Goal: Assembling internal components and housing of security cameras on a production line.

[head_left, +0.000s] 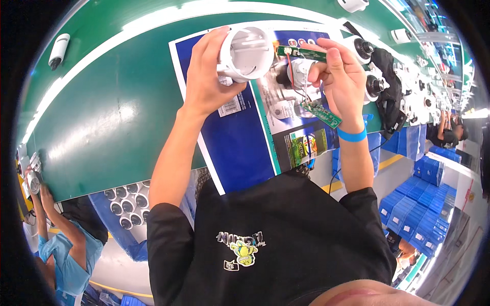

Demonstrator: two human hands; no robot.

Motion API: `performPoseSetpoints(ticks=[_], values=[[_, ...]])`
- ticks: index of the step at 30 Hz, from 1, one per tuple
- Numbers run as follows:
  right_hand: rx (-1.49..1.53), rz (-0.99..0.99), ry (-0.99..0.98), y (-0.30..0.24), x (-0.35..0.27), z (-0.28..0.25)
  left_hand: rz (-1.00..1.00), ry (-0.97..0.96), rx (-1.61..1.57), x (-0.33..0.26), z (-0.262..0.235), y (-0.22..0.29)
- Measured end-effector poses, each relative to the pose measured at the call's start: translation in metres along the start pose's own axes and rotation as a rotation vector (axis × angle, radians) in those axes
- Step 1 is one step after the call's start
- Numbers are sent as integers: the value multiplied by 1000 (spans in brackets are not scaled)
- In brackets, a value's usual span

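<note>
My left hand (206,76) is wrapped round a white round plastic housing (248,53), its open end showing a hollow inside. In my right hand (343,76), the thumb and fingers pinch a narrow green circuit board (312,54) close to the housing's rim. Thin red and dark wires run down from it to a second green circuit board (322,114), which hangs below my right palm. A white rounded piece (301,71) shows behind the wires; I cannot tell whether it is real or printed. Under both hands lies a blue printed sheet (232,153).
The sheet lies on a green table (112,117). White camera units (375,86) and a black cloth-like item (390,97) are at the right. A white cylindrical camera (59,51) stands far left. A co-worker in a blue shirt (71,255) handles a part at lower left. Blue bins (416,209) stand lower right.
</note>
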State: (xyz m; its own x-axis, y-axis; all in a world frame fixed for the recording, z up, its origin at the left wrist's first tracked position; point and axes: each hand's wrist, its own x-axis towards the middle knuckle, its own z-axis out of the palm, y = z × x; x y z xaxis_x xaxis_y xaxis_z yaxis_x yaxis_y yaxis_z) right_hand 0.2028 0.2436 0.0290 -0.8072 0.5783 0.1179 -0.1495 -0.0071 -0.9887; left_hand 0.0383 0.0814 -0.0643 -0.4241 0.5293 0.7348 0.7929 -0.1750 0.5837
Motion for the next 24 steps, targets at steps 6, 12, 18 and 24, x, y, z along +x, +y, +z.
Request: performPoseSetpoints(ticks=[6,12,18,24], values=[[-236,5,27,9,4,-1,37,2,15,-2,9,4],[-588,-87,40,10,-5,5,34,-28,40,-1,10,2],[-752,-184,-25,13,-6,1,40,-45,36,-1,10,2],[-909,-222,-48,1,-9,6,55,-47,25,-3,12,6]])
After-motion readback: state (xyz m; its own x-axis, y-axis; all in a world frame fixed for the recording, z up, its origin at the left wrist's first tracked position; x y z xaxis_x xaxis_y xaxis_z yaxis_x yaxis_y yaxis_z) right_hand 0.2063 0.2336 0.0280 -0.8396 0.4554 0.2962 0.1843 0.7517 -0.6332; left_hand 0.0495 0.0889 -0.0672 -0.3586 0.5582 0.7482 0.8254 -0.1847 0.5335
